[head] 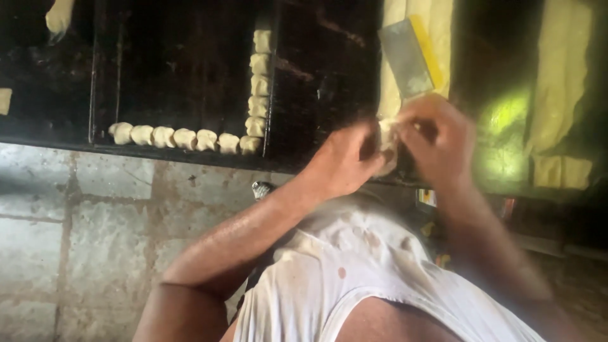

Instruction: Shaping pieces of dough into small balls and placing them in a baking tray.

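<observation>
Head view, looking down over a white shirt [354, 272] toward a dark worktop [316, 82]. Both hands are meeting at the worktop's near edge, right of centre. The left hand [345, 161] and the right hand [437, 142] are closing together on one pale dough lump [386, 142]; the fingers are curling around it from both sides, so only a small part of the lump is showing between them. The picture is blurring here, and the exact finger positions are hard to tell.

Behind the hands, a scraper [408, 54] with a grey blade and a yellow edge is lying on a strip of pale dough [437, 25] near the far edge. To the left, a dark tray [183, 69] is carrying shaped dough pieces [183, 138] in two touching rows: one running along its near edge, the other [258, 82] running up its right edge, the two meeting at the near right corner. Below the worktop, a block wall [82, 221] is showing. Yellow sheeting [557, 82] is hanging at the far right.
</observation>
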